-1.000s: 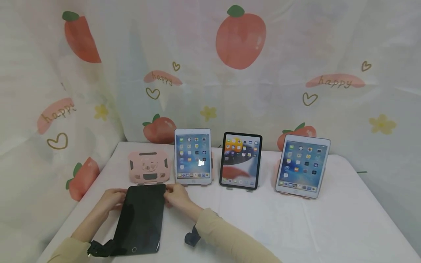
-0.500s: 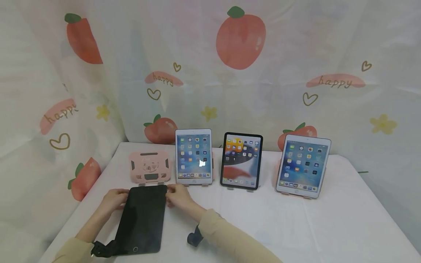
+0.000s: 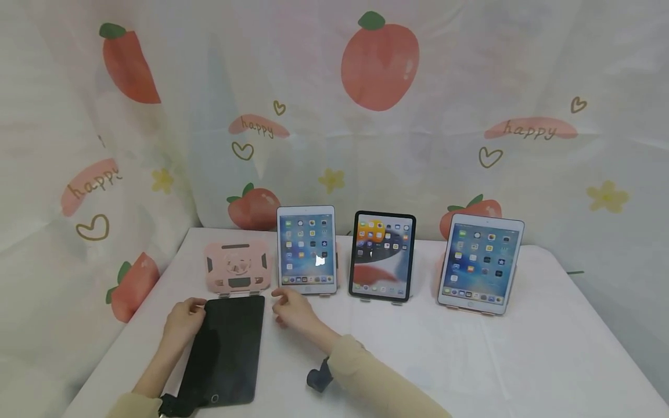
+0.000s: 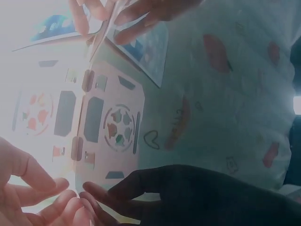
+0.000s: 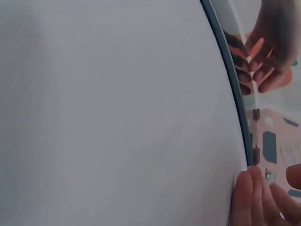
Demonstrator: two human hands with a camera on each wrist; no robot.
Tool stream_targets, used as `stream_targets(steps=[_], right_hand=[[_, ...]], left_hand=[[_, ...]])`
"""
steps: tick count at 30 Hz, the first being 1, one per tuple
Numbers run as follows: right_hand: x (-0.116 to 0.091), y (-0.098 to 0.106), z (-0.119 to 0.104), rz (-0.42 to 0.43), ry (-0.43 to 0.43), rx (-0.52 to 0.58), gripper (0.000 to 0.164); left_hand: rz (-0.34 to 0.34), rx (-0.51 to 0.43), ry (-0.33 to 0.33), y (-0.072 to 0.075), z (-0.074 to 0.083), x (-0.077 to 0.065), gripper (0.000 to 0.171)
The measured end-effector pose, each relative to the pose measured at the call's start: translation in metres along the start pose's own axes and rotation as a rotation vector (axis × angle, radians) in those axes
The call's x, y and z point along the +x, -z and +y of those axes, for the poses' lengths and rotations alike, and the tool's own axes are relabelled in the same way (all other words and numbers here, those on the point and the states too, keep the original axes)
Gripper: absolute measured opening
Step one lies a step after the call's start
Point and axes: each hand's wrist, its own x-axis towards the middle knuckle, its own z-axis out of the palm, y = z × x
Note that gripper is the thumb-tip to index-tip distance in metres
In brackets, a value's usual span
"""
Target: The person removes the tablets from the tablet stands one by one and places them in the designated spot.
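Black tablet [image 3: 225, 348]: on the left part of the white surface [image 3: 470, 360], directly in front of a pink stand [image 3: 222, 273], longer than wide, and turned slightly askew.
Tablet's screen: dark from edge to edge, unlit, with rounded corners; glossy enough in the left wrist view to mirror the stand's cutouts and nearby fingers.
Tablet's button [image 3: 215, 399]: small, round, ringed in a paler tone, centred at the near end.
Tablet's side: thin and dark, seen curving down the right wrist view beside plain white cloth.
Tablet's far edge: right at the foot of the stand; too close to tell whether touching.
Left hand [image 3: 183, 322]: at the tablet's far left corner, touching there with fingertips; impossible to tell whether pinching.
Right hand [image 3: 295, 310]: just beside the far right corner, apart from the tablet in the head view, with fingers relaxed and holding nothing.
Pink stand: leaning back, pierced with slots and a football pattern.
Lit tablets: in a row to the right, propped up; first white-framed [image 3: 306, 249], then black-framed [image 3: 383, 255], then another white-framed one [image 3: 481, 264], tilted sideways.
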Motion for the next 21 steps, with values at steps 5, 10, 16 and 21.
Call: stream_targets(steps=[5, 10, 16, 21], right_hand=[[0.0, 0.01, 0.006, 0.023, 0.058, -0.066, 0.022], [-0.002, 0.021, 0.011, 0.045, 0.078, -0.076, 0.022], [-0.006, 0.033, 0.014, 0.089, 0.103, -0.066, 0.023], [-0.011, 0.043, 0.018, 0.135, 0.134, -0.086, 0.024]], left_hand=[[0.074, -0.022, -0.027, -0.006, 0.005, -0.003, 0.033], [0.101, -0.065, -0.049, -0.014, 0.015, -0.003, 0.032], [0.102, -0.108, -0.06, -0.022, 0.029, -0.001, 0.033], [0.134, -0.141, -0.085, -0.026, 0.041, 0.0, 0.03]])
